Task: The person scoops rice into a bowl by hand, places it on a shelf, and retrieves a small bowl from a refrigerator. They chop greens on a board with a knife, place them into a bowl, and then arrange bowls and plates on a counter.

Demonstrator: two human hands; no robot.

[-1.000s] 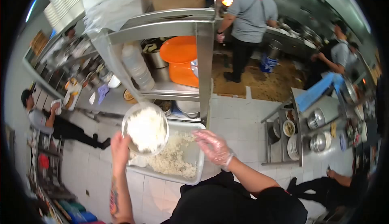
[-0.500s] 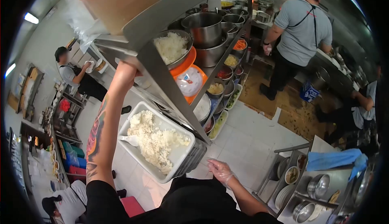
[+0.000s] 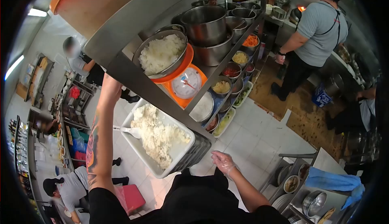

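Note:
My left hand [image 3: 110,87] is raised at the end of the steel shelf unit [image 3: 133,76]; its fingers are hidden. Below it stands a white tub [image 3: 181,151] of cooked rice [image 3: 158,133], with a white scoop [image 3: 131,131] lying in it. On the shelf, a metal bowl [image 3: 139,68] heaped with rice rests on an orange kitchen scale [image 3: 187,84]. My right hand [image 3: 223,161], in a clear glove, hangs to the right of the tub, fingers curled, and what it holds, if anything, is too small to make out.
Steel pots [image 3: 204,23] and bowls of chopped food [image 3: 231,70] fill the shelves. A person [image 3: 320,33] works near a flame at upper right. Others are at far right and on the left side. Lower right, a rack holds bowls [image 3: 314,199] and a blue cloth [image 3: 334,180].
The view has shifted, bringing the scale and rice bowl more fully into sight. A person at upper left has turned and moved. A flame now shows near the cook.

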